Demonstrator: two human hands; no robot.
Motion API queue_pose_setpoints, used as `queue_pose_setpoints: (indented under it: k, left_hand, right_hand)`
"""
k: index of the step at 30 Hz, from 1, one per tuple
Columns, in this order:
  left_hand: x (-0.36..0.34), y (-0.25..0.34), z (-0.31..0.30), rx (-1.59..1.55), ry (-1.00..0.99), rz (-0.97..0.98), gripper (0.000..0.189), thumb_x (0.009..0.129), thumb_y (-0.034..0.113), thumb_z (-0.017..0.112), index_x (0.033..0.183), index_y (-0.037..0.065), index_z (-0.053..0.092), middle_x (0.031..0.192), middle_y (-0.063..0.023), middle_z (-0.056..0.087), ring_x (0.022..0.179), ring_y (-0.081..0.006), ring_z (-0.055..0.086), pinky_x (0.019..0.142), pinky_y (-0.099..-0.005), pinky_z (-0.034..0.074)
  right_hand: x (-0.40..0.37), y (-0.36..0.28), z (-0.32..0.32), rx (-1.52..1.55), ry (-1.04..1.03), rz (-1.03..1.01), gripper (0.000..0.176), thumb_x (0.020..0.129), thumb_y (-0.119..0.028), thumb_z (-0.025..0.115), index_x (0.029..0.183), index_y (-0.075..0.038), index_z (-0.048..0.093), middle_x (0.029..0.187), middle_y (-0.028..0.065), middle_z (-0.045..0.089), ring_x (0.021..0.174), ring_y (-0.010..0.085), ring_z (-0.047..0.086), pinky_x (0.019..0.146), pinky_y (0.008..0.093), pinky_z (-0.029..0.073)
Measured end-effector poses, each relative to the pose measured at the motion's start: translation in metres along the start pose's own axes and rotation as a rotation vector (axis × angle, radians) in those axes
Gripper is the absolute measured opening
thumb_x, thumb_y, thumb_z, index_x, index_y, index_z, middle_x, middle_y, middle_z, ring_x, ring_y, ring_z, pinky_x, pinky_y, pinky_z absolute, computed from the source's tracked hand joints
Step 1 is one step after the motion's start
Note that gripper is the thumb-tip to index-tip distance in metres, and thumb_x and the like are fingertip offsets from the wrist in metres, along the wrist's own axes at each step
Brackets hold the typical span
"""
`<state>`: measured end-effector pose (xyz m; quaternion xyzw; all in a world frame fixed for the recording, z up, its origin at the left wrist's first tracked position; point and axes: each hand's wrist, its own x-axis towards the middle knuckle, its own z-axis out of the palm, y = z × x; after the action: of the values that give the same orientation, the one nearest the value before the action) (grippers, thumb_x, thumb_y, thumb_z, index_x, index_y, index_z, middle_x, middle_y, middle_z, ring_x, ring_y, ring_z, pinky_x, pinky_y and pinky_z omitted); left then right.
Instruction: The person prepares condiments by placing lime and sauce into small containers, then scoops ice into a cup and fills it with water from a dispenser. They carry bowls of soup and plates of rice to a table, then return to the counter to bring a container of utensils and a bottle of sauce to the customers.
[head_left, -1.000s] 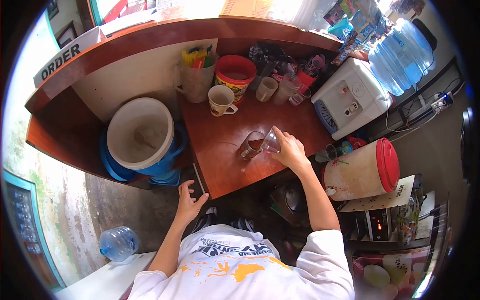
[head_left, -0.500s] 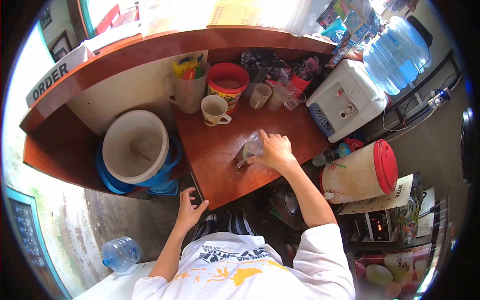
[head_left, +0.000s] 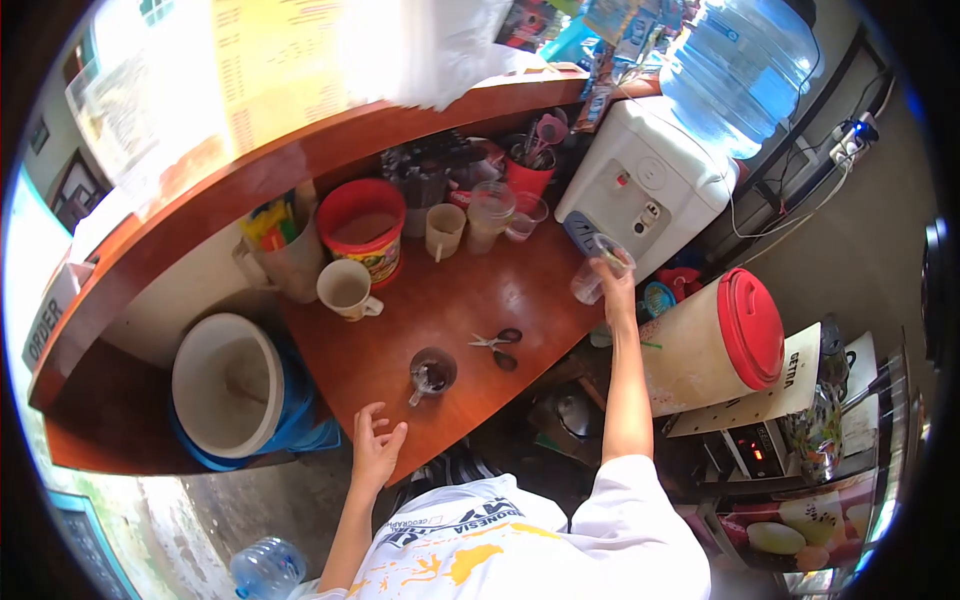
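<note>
My right hand (head_left: 618,288) is wrapped round a clear plastic cup (head_left: 588,284), close to the front of the white water dispenser (head_left: 640,165). My left hand (head_left: 376,447) hovers at the near left edge of the brown table (head_left: 530,285), fingers apart and holding nothing. Just beyond it stands a glass mug (head_left: 433,376) with something dark inside, its handle toward me. Dark-handled scissors (head_left: 497,346) lie to the right of the mug, blades pointing left.
At the back are a patterned mug (head_left: 347,290), a red bucket (head_left: 362,217), a beige mug (head_left: 445,231) and clear cups (head_left: 490,216). A large pail (head_left: 228,385) stands left. A red-lidded drink container (head_left: 705,340) stands right, below the dispenser.
My right hand has moved from the middle of the table toward the dispenser, clear cup in it. The glass mug and scissors now show. The view has swung right; my left hand stays open.
</note>
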<state>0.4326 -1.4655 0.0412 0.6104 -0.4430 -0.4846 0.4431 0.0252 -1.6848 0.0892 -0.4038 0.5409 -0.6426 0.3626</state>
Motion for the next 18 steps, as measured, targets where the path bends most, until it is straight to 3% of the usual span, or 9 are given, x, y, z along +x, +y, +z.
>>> queue_pose_setpoints:
  k: [2,8,11,18]
  left_hand:
    - [0.008,0.004,0.007,0.025,0.008,-0.003,0.047,0.081,0.013,0.066,0.121,0.003,0.043,0.121,-0.0109,0.039,0.102,-0.0207,0.047,0.075,-0.0290,0.050]
    - [0.024,-0.003,0.018,0.044,0.065,-0.066,0.046,0.082,0.013,0.065,0.122,0.003,0.043,0.122,-0.0108,0.039,0.102,-0.0201,0.047,0.076,-0.0290,0.050]
    - [0.029,-0.001,0.024,0.054,0.095,-0.105,0.046,0.082,0.012,0.065,0.122,0.003,0.043,0.122,-0.0107,0.039,0.102,-0.0199,0.047,0.076,-0.0292,0.049]
    - [0.039,-0.002,0.028,0.075,0.158,-0.145,0.045,0.083,0.011,0.063,0.122,0.003,0.042,0.123,-0.0109,0.038,0.102,-0.0200,0.047,0.077,-0.0294,0.049]
  right_hand:
    - [0.050,0.039,-0.028,-0.043,0.205,-0.038,0.069,0.073,-0.014,0.076,0.125,0.003,0.035,0.106,0.0109,0.055,0.099,0.0187,0.054,0.087,0.0296,0.042]
    - [0.128,0.092,-0.059,-0.194,0.339,-0.226,0.066,0.069,-0.018,0.080,0.120,0.003,0.042,0.109,0.0116,0.053,0.100,0.0198,0.053,0.091,0.0323,0.039]
    - [0.148,0.093,-0.062,-0.388,0.473,-0.263,0.065,0.069,-0.015,0.078,0.122,0.001,0.043,0.115,0.0153,0.051,0.109,0.0245,0.049,0.095,0.0358,0.039]
    - [0.174,0.091,-0.069,-0.210,0.376,-0.456,0.065,0.070,-0.014,0.078,0.123,0.001,0.044,0.119,0.0128,0.050,0.111,0.0219,0.047,0.097,0.0339,0.036]
